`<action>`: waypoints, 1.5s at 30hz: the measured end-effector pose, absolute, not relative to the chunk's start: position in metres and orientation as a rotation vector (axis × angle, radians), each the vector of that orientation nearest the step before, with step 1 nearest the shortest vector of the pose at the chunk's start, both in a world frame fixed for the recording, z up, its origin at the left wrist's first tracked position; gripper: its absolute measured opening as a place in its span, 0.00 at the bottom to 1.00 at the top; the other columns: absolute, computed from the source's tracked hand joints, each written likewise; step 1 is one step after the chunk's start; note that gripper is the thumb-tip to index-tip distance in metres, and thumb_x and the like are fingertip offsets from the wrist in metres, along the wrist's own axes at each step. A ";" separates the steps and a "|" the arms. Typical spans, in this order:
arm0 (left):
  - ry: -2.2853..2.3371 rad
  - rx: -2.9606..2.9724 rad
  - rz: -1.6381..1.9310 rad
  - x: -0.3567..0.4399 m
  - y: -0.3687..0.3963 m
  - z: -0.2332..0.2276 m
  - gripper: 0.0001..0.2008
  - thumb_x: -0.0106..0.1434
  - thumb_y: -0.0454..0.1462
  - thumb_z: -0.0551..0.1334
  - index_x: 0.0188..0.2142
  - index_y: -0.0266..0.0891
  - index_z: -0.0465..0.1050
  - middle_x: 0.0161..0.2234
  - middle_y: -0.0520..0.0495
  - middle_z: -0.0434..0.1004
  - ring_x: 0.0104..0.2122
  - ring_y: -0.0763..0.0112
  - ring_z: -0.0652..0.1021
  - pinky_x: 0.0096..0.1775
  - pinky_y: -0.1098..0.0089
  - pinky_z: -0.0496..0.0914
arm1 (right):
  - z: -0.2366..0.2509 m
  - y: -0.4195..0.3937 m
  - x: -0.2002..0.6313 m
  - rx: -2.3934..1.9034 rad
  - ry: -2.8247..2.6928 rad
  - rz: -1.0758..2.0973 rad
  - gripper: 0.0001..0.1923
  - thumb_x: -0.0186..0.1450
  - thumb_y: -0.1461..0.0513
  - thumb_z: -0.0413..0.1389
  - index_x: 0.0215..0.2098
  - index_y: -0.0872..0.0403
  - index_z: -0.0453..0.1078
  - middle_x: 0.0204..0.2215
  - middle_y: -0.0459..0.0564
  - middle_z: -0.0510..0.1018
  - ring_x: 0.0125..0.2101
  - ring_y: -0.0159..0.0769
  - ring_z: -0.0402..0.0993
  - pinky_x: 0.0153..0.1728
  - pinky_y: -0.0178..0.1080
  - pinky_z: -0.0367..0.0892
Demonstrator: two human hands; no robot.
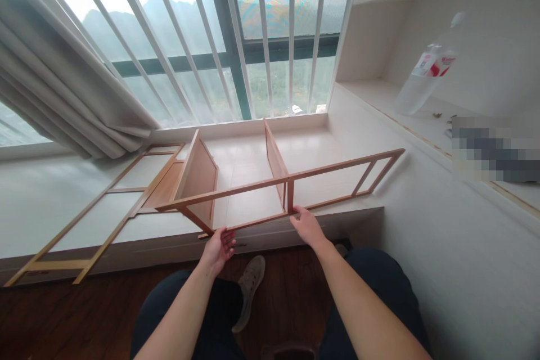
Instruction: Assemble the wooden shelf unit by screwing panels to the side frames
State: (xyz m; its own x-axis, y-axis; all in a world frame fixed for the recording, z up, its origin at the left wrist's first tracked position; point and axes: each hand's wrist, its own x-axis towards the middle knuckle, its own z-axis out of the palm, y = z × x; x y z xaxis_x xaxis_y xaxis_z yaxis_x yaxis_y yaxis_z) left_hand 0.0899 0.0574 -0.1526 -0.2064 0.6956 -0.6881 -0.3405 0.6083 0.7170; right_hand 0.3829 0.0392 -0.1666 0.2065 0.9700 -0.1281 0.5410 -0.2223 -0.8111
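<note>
A long wooden frame (329, 169) of thin rails stands tilted on the white window ledge (50, 197), with two upright wooden panels (198, 177) joined to it. My left hand (219, 247) cups the frame's lower rail from beneath, near the left panel's bottom corner. My right hand (306, 225) holds the lower rail at the foot of the middle upright post. A second, flat wooden frame (97, 219) lies on the ledge to the left, apart from both hands.
A white railing (270, 39) and a window rise behind the ledge, a grey curtain (63, 101) hangs at the left. White shelves (422, 107) at the right carry a clear plastic bottle (426, 70). My knees and a shoe (250, 287) rest over dark wooden floor.
</note>
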 end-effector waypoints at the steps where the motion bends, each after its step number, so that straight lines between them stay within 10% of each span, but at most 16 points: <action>1: 1.519 0.327 0.949 0.089 0.058 -0.152 0.09 0.68 0.39 0.61 0.36 0.35 0.74 0.30 0.49 0.78 0.20 0.75 0.75 0.21 0.74 0.65 | -0.167 0.038 0.383 -1.855 -1.401 0.877 0.20 0.66 0.63 0.57 0.56 0.55 0.77 0.43 0.56 0.85 0.42 0.46 0.80 0.49 0.42 0.69; 13: 1.595 0.467 0.809 0.085 0.067 -0.143 0.15 0.68 0.44 0.61 0.36 0.33 0.78 0.32 0.44 0.80 0.21 0.74 0.74 0.21 0.75 0.65 | -0.154 0.018 0.388 -1.807 -1.382 0.852 0.22 0.65 0.63 0.56 0.57 0.54 0.76 0.23 0.46 0.76 0.28 0.40 0.73 0.33 0.37 0.63; 19: 1.515 0.830 0.538 0.102 0.052 -0.147 0.24 0.60 0.55 0.69 0.39 0.36 0.81 0.36 0.42 0.82 0.24 0.71 0.75 0.24 0.75 0.64 | -0.119 -0.017 0.409 -1.706 -1.404 0.784 0.12 0.67 0.60 0.56 0.39 0.51 0.82 0.25 0.48 0.79 0.27 0.39 0.72 0.33 0.38 0.62; 26: 1.107 1.587 0.074 0.167 0.026 -0.179 0.21 0.51 0.54 0.74 0.20 0.41 0.77 0.21 0.45 0.77 0.23 0.63 0.74 0.26 0.70 0.64 | -0.002 -0.056 0.476 -1.669 -1.364 0.388 0.13 0.67 0.56 0.57 0.37 0.53 0.82 0.27 0.48 0.80 0.27 0.36 0.70 0.32 0.37 0.63; 33: 0.789 2.012 -0.371 0.226 0.018 -0.183 0.17 0.58 0.52 0.63 0.21 0.44 0.75 0.30 0.35 0.83 0.37 0.37 0.84 0.42 0.46 0.73 | 0.121 -0.032 0.596 -1.983 -1.206 -0.190 0.14 0.62 0.55 0.60 0.37 0.56 0.82 0.15 0.41 0.62 0.19 0.32 0.56 0.26 0.36 0.56; 41: 0.743 2.051 -0.369 0.271 0.032 -0.194 0.18 0.55 0.52 0.66 0.18 0.44 0.75 0.32 0.29 0.84 0.40 0.28 0.84 0.43 0.35 0.74 | 0.138 0.044 0.721 -2.633 -1.056 -0.256 0.11 0.60 0.63 0.62 0.40 0.55 0.84 0.33 0.54 0.83 0.29 0.36 0.74 0.33 0.38 0.64; 45: 0.649 2.140 -0.582 0.289 0.036 -0.196 0.21 0.59 0.53 0.61 0.34 0.41 0.86 0.42 0.27 0.85 0.46 0.31 0.83 0.46 0.38 0.76 | 0.127 0.077 0.750 -2.781 -1.036 -0.216 0.12 0.58 0.64 0.64 0.41 0.52 0.84 0.37 0.56 0.84 0.35 0.42 0.79 0.37 0.40 0.69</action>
